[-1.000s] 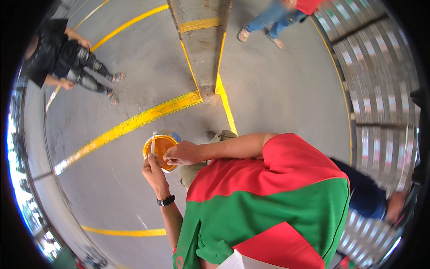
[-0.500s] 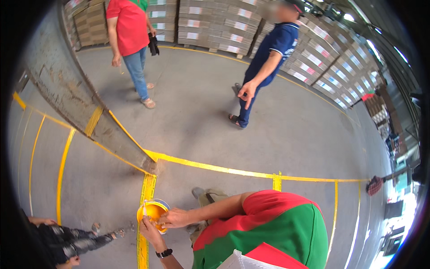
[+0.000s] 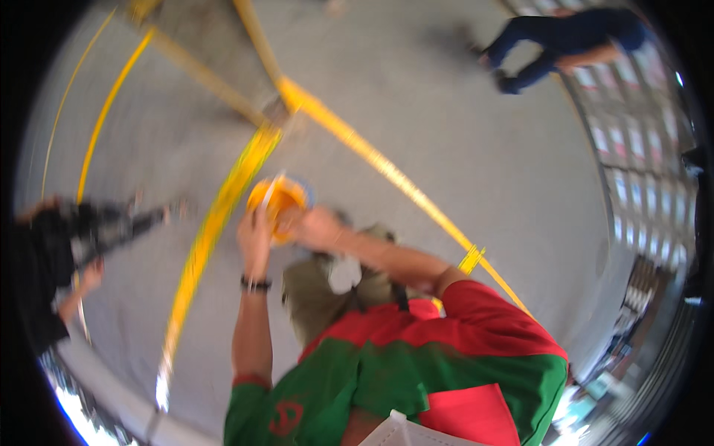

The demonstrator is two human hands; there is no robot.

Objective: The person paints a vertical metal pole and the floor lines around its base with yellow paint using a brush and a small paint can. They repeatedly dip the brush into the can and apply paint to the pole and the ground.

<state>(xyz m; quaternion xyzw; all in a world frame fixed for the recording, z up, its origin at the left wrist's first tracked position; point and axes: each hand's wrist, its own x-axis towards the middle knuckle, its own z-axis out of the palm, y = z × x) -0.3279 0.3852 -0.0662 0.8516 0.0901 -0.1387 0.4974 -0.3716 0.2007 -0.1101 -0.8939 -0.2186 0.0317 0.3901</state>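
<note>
A small bucket [image 3: 255,195] with yellow-orange paint [image 3: 286,199] inside is in front of me, a blue and white band at its far rim. My left hand [image 3: 255,234] is closed at the bucket's near left side. A thin pale strip [image 3: 273,189] runs up from its fingers across the bucket; whether it is the bucket's handle or a tool's is unclear. At the bucket's right side my right hand [image 3: 318,227] is curled, its fingertips over the near rim. Motion blur hides what those fingers hold. A dark band [image 3: 256,284] circles my left wrist.
Wide yellow tape [image 3: 212,223] marks the floor beside the bucket, meeting another yellow line [image 3: 372,160] at a post's base [image 3: 275,113]. A person in black [image 3: 44,275] is at left, another in dark blue [image 3: 587,41] at far right. Stacked cartons [image 3: 632,141] stand along the right.
My view has turned and tipped downward, so the scene appears rotated. Both hands stay at the bucket. The person in red has mostly left the view.
</note>
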